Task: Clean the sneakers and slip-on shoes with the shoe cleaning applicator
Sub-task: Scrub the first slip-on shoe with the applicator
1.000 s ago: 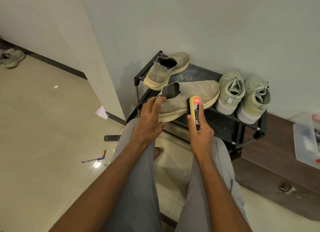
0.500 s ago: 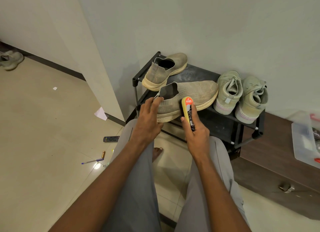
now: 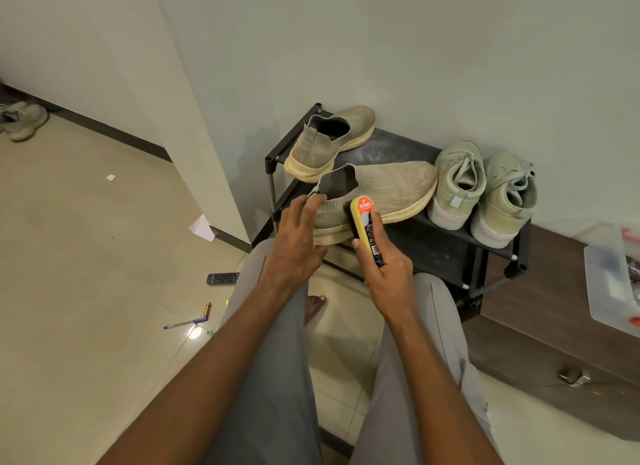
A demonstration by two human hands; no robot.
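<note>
Slip-on shoe (image 3: 377, 194) lies on the shoe rack (image 3: 433, 242), long axis running left to right, heel toward the left hand (image 3: 294, 236), whose grip clasps the heel. Right hand (image 3: 388, 274), grip wrapped around the shoe cleaning applicator (image 3: 365, 225), presses its sponge against the shoe's near side. Sneakers (image 3: 485, 190) stand just right.

Knit-mesh slip-on shoe (image 3: 388, 190) — glossy floor tiles (image 3: 86, 274)

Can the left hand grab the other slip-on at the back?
Probably yes. The left hand holds the near slip-on's heel; the back slip-on sits just beyond, nothing between.
</note>
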